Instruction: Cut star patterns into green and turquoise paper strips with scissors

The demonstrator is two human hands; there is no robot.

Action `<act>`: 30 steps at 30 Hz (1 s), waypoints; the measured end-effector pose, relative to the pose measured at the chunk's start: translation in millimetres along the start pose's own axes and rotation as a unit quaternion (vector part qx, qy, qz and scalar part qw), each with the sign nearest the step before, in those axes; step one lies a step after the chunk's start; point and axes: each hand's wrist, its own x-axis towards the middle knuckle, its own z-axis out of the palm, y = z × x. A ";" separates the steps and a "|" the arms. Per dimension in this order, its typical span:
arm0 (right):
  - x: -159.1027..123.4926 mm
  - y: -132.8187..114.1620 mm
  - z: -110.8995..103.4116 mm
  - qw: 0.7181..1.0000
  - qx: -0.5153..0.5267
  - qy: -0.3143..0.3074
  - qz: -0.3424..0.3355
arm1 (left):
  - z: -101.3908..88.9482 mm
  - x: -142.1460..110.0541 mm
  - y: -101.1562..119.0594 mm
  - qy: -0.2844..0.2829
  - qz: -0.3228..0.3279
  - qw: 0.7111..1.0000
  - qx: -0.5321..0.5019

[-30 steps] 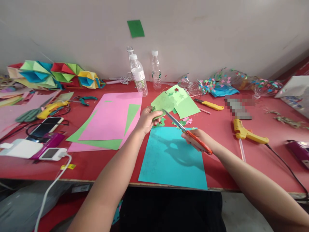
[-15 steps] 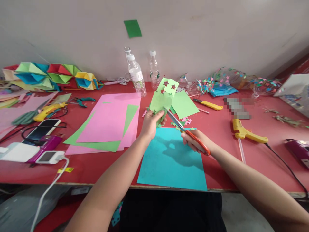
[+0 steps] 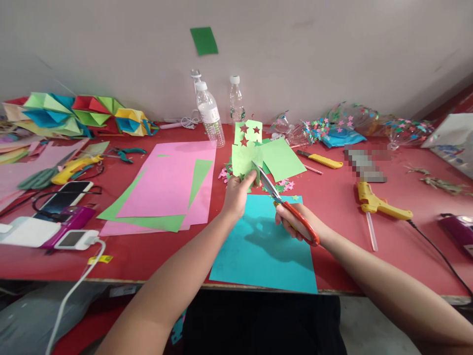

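My left hand pinches light green paper with star-shaped holes in its upper part, held up above the table. Red-handled scissors are gripped in my right hand, their blades pointing up and left with the tips at the paper near my left thumb. Whether the blades are fully closed I cannot tell. Beneath both hands lies a blue paper sheet, carrying their shadow. Small pink and green paper stars are scattered just behind the blue sheet, and more lie partly hidden behind my left hand.
Pink sheets lie left. Behind are plastic bottles, a green sheet and a yellow cutter knife. A yellow glue gun with a cord is at right; a phone and cables at left. The red table's front edge is close.
The light green paper has turned more upright and its star holes have shifted left. My left hand has moved slightly right; the scissors' tips stay at the paper.
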 end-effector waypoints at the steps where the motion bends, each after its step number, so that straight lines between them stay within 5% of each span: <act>1: 0.1 0.5 0.3 1.000 0.003 0.001 -0.002 | 0.0 0.0 -0.7 0.002 -0.002 1.000 -0.002; 30: -2.2 -6.1 -0.8 0.999 -0.030 0.029 0.022 | -5.8 0.6 -1.6 0.036 -0.038 0.999 -0.002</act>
